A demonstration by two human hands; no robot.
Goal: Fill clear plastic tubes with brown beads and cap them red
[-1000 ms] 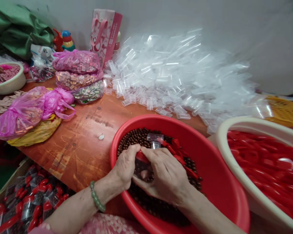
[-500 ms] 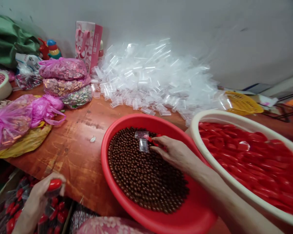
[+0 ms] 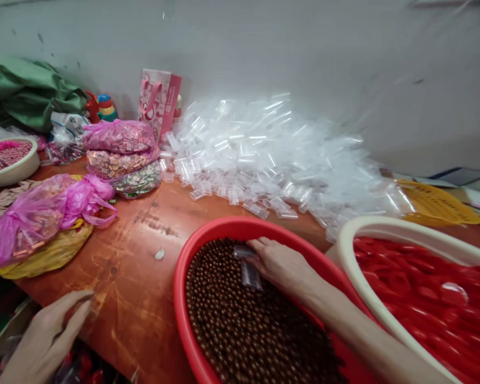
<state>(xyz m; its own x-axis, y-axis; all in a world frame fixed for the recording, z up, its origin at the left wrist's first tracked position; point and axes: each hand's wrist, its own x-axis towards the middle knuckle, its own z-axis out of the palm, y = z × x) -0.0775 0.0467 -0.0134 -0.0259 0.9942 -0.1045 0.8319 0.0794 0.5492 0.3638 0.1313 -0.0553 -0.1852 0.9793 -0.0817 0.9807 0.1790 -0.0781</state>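
Observation:
My right hand (image 3: 282,266) reaches into the red basin (image 3: 184,277), its fingers closed on a small clear plastic tube (image 3: 251,276); its red end seen earlier is hidden behind my fingers. A second clear tube (image 3: 243,252) lies beside it. Glossy dark brown beads (image 3: 232,314) fill the basin's lower part. At the lower left, my left hand (image 3: 50,333) hovers over the table edge, thumb and fingers apart, holding nothing. Below it, partly covered by the hand, is a box with red-topped clear containers (image 3: 84,368).
A cream basin (image 3: 346,256) of red plastic pieces stands right of the red one. Clear plastic tubes (image 3: 264,160) are heaped along the wall, near a yellow basket (image 3: 436,205). Pink bags (image 3: 122,137) and a bowl of pink beads (image 3: 22,170) sit at left.
My left hand carried a red-topped container from the basin to the lower-left box and let it go. My right hand moved onto the clear tube in the basin. The view has shifted.

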